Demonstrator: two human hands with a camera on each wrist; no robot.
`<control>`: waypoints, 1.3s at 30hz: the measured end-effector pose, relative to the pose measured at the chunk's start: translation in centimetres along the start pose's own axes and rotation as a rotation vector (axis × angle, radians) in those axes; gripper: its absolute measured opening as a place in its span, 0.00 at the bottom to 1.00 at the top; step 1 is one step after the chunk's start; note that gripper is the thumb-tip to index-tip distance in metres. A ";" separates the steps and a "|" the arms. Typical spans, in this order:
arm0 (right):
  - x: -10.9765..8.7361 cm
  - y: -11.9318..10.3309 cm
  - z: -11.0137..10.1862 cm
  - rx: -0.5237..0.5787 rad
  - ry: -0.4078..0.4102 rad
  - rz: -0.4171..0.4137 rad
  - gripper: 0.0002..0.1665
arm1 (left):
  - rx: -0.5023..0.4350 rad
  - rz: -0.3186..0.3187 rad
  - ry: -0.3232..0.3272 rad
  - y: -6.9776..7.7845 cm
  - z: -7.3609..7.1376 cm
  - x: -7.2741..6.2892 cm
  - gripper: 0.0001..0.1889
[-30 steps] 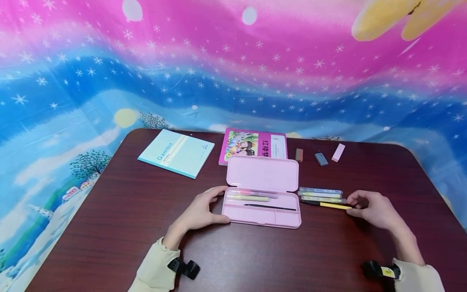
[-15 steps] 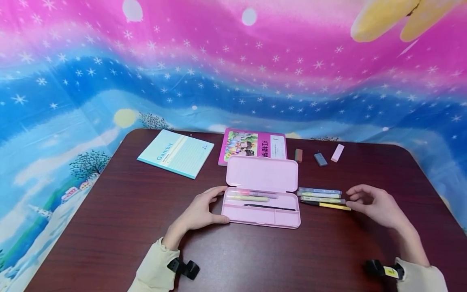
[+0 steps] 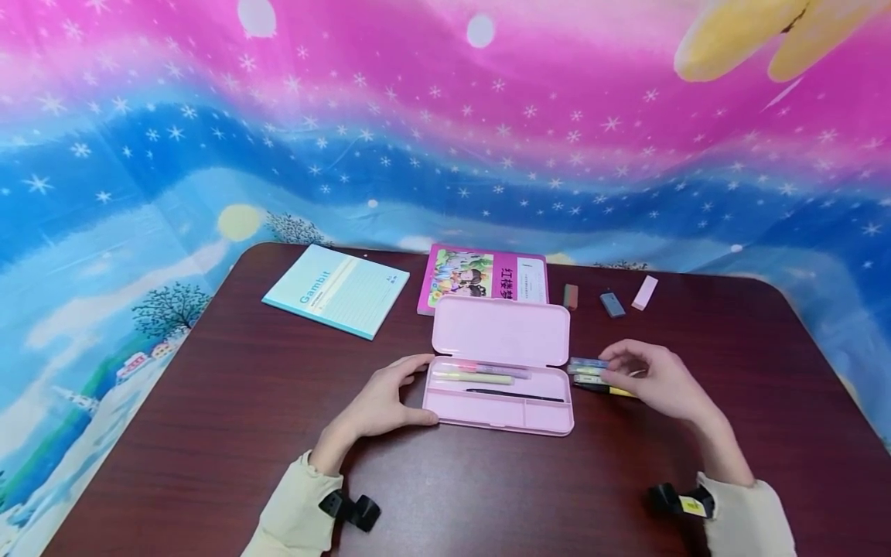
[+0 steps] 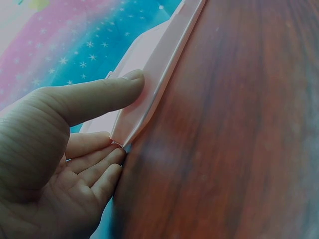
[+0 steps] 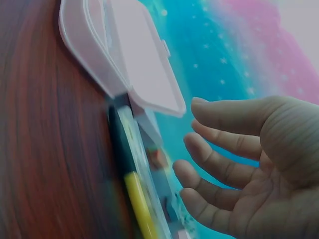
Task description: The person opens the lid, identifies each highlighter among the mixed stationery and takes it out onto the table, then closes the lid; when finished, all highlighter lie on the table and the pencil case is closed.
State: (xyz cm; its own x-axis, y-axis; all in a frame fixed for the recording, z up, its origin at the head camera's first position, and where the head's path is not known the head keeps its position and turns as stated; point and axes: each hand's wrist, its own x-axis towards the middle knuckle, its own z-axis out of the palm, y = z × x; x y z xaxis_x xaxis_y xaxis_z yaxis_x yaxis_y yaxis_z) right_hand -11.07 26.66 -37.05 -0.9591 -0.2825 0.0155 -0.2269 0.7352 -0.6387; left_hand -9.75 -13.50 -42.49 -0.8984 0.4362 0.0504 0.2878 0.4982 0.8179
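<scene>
A dark red-brown wood-grain table (image 3: 515, 487) bears everything. The person's left hand (image 3: 379, 398) holds the left end of the case, thumb against its front wall and fingers behind. The right hand (image 3: 657, 379) hovers over the pens' right ends, fingers loosely curved, thumb well apart, gripping nothing. Between the hands, the pale pink plastic pencil case (image 3: 466, 410) lies flat with its lid (image 3: 501, 331) raised. In its long rear compartment lie a translucent pen with pink and purple parts (image 3: 494, 371) and a pale yellow-green pen (image 3: 476, 378); a thin black pen (image 3: 515, 395) lies along the divider. Just right of the case, three translucent pens (image 3: 588, 370) lie side by side, next to a yellow-and-black pen (image 3: 622, 392), partly hidden by the right hand
</scene>
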 end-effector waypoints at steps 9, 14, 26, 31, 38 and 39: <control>1.2 -1.8 2.0 0.076 -0.056 -0.041 0.13 | 0.000 0.000 -0.002 0.0 0.0 0.0 0.44; 2.0 -2.7 3.2 0.135 -0.113 -0.018 0.13 | -0.007 -0.001 -0.003 0.0 0.0 0.0 0.44; 2.8 -5.2 4.4 0.220 -0.251 -0.003 0.13 | -0.001 0.003 -0.001 0.1 0.0 0.0 0.44; 3.0 -5.3 4.7 0.164 -0.285 -0.001 0.14 | -0.002 0.007 -0.001 0.1 -0.1 0.0 0.44; 3.0 -5.2 5.0 0.032 -0.330 -0.068 0.14 | 0.001 0.011 0.003 0.0 0.0 0.0 0.44; 2.9 -5.3 5.1 0.017 -0.335 -0.065 0.14 | 0.003 0.012 0.003 0.0 0.0 0.0 0.44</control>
State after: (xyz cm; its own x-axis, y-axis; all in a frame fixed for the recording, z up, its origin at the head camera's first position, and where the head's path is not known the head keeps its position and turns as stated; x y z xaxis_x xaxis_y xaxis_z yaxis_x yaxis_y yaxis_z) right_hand -11.83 18.82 -37.53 -0.8334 -0.5172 -0.1947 -0.2804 0.6994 -0.6575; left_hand -9.74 -13.46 -42.47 -0.8961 0.4396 0.0618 0.2992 0.4953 0.8156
